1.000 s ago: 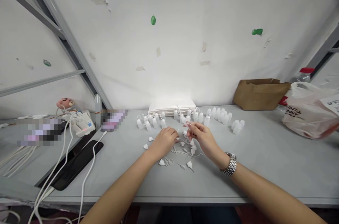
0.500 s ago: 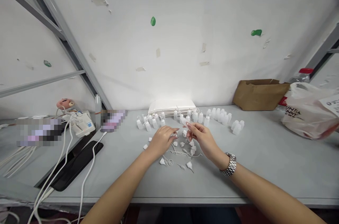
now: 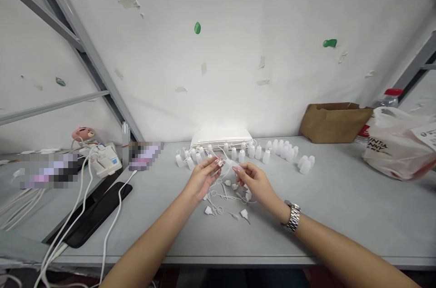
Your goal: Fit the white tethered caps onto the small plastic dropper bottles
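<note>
My left hand (image 3: pixel 203 180) pinches a small white cap (image 3: pixel 220 161) between thumb and fingertips. In my right hand (image 3: pixel 255 181) is a small translucent bottle (image 3: pixel 231 164), tilted toward the cap; whether the two touch I cannot make out. Below the hands lie several loose white caps (image 3: pixel 244 213) with thin ring straps (image 3: pixel 220 210) and fine tips. Behind the hands stand several small bottles (image 3: pixel 266 157) fitted with caps. Further right are groups of translucent bottles (image 3: pixel 289 153) that look uncapped.
A white flat stack (image 3: pixel 221 135) rests against the wall. To the right are a brown paper bag (image 3: pixel 335 124) and a white plastic bag (image 3: pixel 398 147). On the left lie a black phone-like slab (image 3: pixel 98 215), white cables (image 3: pixel 107 238) and a power strip (image 3: pixel 108 163).
My left hand has risen from the loose caps and now has a cap in its fingers. The bottle in my right hand has shifted slightly left, and the hands are closer together.
</note>
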A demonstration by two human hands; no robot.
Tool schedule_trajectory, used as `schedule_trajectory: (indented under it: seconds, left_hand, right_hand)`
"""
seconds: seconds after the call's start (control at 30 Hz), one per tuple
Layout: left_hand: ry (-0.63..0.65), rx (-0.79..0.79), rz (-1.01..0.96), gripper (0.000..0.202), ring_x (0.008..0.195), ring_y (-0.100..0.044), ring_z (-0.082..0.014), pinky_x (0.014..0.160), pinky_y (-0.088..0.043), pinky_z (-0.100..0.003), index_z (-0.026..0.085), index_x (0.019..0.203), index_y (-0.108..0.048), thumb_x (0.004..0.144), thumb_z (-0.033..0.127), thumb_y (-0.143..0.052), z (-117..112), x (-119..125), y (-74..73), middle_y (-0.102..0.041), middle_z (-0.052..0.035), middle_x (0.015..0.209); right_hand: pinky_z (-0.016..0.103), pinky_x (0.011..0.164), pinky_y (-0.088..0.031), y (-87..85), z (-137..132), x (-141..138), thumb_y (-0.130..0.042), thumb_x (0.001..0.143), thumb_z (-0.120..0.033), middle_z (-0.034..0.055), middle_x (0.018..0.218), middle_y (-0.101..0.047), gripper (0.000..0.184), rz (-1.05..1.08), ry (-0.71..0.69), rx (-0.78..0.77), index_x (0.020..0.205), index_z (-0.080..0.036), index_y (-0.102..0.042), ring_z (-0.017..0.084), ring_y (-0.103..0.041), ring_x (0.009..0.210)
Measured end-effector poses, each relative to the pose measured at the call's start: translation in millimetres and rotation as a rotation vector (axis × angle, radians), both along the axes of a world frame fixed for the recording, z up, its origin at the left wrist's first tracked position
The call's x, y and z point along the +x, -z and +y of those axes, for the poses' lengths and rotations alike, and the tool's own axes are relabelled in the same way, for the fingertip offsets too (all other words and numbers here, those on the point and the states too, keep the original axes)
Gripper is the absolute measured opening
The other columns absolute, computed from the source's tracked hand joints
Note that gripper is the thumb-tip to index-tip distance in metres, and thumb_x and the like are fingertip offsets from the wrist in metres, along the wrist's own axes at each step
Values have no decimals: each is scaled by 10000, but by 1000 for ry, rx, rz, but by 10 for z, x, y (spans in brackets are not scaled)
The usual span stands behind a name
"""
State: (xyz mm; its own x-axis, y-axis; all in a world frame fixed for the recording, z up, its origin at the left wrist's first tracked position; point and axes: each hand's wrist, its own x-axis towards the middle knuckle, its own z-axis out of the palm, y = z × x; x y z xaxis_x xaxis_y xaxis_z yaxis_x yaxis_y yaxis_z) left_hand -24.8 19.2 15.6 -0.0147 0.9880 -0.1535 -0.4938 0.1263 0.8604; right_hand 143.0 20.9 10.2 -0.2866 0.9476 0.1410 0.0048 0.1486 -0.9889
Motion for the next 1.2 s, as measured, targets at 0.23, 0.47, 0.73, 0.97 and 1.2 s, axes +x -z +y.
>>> schedule_trajectory:
  seconds: [0.23,0.47,0.73,0.97,1.2]
  left_hand:
    - [51,-69,-78,175,786,-602,-106,700,-477,-217,154,882,-643,712,131,-613,-27,21,4,-650,-59,896]
    - [85,-104,-116,194,782,-595,-102,692,-490,-222,166,907,-639,719,133,-605,-30,6,35,-642,-64,951]
    - [42,-59,-23,189,822,-576,-110,780,-442,-242,181,848,-653,660,184,-675,-58,30,25,-644,-39,924]
    - [23,-9,120,234,851,-573,-141,852,-377,-285,167,823,-674,627,294,-697,-89,54,-23,-672,-53,897]
    - [-50,42,211,221,918,-571,-177,886,-356,-306,163,741,-683,576,305,-723,-111,82,-38,-684,-57,915]
  right_hand:
    - [266,539,-398,-11,-63,-4,-503,777,-464,0,619,-572,280,-105,15,135,842,-194,-540,143,-537,551]
    - [277,575,-402,44,-54,-9,-484,802,-421,22,686,-607,231,-252,49,307,818,-199,-547,149,-528,597]
    - [306,626,-404,153,-35,3,-472,824,-377,40,720,-610,210,-480,151,534,886,-184,-530,173,-525,649]
    - [320,674,-391,137,-46,20,-463,846,-254,44,683,-597,128,-633,210,880,891,-149,-522,161,-516,624]
    - [355,730,-368,173,-32,18,-443,858,-236,48,689,-598,158,-646,226,965,936,-126,-525,149,-524,602]
